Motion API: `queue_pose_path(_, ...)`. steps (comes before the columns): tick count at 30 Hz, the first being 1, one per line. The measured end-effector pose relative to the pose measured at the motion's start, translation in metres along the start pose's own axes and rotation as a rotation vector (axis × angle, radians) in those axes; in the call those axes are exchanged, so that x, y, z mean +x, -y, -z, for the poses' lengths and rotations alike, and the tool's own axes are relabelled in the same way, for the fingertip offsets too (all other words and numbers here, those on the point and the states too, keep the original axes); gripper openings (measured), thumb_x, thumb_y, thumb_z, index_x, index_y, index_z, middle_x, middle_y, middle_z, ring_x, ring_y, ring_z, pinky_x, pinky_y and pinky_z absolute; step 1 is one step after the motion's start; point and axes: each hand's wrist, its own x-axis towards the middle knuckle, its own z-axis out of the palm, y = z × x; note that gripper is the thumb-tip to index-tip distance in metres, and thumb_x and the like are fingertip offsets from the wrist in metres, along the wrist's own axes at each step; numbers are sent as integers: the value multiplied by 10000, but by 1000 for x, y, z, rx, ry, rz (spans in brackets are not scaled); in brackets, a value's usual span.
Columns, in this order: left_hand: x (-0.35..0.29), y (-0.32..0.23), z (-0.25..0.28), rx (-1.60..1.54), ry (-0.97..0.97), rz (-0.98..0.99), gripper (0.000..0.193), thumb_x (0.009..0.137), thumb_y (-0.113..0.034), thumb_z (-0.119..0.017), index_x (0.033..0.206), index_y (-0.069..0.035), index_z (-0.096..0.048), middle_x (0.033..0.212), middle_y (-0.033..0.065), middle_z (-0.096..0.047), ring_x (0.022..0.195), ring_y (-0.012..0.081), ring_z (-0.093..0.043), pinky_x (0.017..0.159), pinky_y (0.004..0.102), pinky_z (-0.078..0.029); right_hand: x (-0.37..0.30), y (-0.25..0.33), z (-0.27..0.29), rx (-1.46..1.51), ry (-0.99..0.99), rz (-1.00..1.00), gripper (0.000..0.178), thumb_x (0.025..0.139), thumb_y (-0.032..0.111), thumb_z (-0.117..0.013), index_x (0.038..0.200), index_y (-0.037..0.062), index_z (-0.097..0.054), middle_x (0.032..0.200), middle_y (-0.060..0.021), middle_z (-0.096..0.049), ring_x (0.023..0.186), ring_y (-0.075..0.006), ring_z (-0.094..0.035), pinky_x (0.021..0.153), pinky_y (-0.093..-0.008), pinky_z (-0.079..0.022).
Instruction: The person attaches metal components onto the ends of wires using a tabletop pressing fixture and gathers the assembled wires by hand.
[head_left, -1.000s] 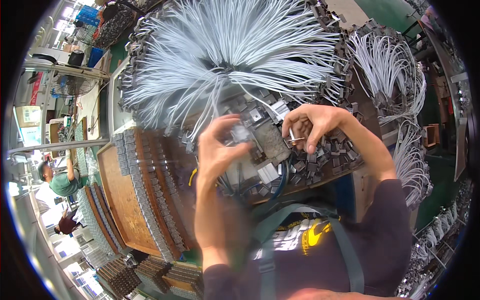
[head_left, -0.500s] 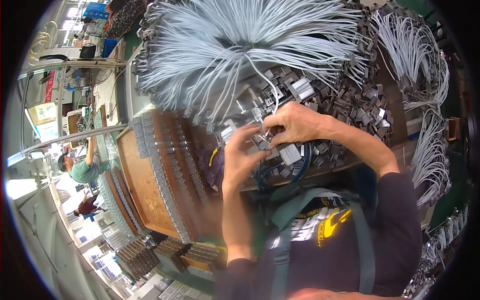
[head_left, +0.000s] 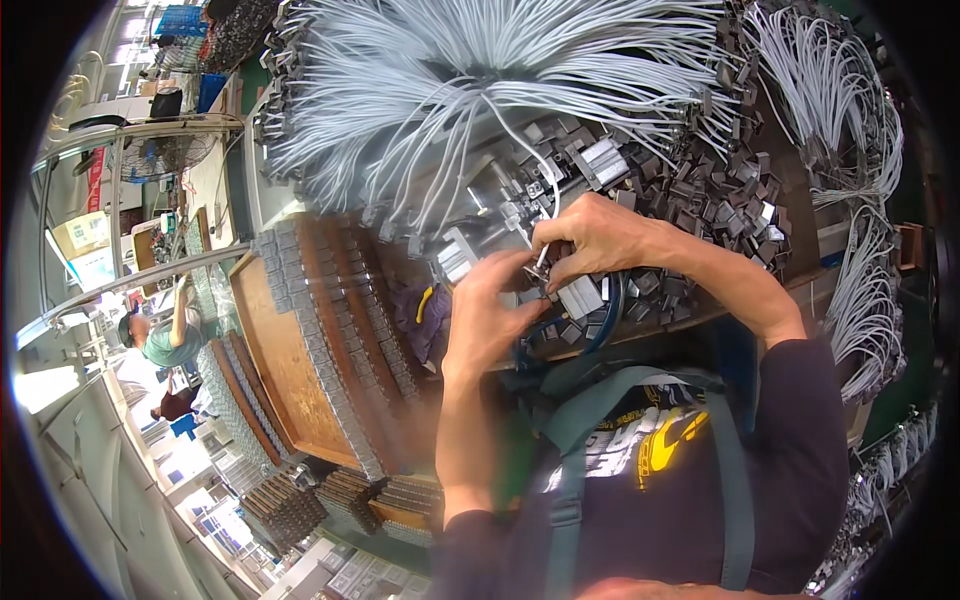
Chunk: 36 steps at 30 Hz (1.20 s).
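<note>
A white cable [head_left: 547,172] runs down from the large bundle of white cables [head_left: 500,65] into my right hand [head_left: 592,240]. The right fingers are closed around its lower end, where a small metal fitting [head_left: 537,268] shows between both hands. My left hand [head_left: 488,308] is bent round the same spot, its thumb and fingers almost meeting mine from the right. What the left fingers grip is mostly hidden. Just below my right fingers lies a ribbed silver metal block [head_left: 580,297]. Another silver block [head_left: 457,258] is beside my left fingertips.
Many small dark metal pieces [head_left: 715,205] are heaped on the bench at right. A blue hoop [head_left: 612,320] curves by its front edge. Rows of grey blocks [head_left: 318,345] stand at left near a wooden tray [head_left: 268,355]. More white cables [head_left: 860,310] hang far right; a person [head_left: 172,340] works beyond.
The left hand's fingers have drawn slightly closer to the right hand around the cable's end. Both hands stay at the same place; the view has shifted slightly.
</note>
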Motion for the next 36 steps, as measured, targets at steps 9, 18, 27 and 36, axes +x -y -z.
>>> queue_pose_path(9,-45,17,-28,65,-178,117,689,769,-62,-879,1378,-18,-558,1066,168,-721,884,217,-723,778,345,-585,17,-12,5,606,256,-462,517,942,183,-738,1374,-5,-524,967,-168,-727,676,-181,-730,524,-269,-582)
queue_pose_path(18,-66,50,-62,-76,-445,88,492,806,-74,-870,1230,11,-635,941,110,-724,731,131,-661,653,282,-551,21,-1,-26,463,206,-318,189,1061,150,-549,997,-28,-553,873,-145,-716,687,-208,-745,524,-288,-590)
queue_pose_path(27,-50,58,-76,-129,-450,22,425,819,-11,-849,1197,-5,-653,779,-20,-633,646,39,-523,579,203,-430,7,1,-25,422,117,-378,195,1071,152,-534,1041,-40,-516,821,-153,-685,671,-219,-734,521,-309,-593)
queue_pose_path(36,-46,73,-87,-556,-415,140,330,915,-21,-767,1204,5,-608,895,58,-716,739,106,-668,651,247,-552,3,-6,-27,322,16,-273,188,1049,160,-564,1016,-24,-545,779,-153,-716,664,-239,-737,547,-357,-548)
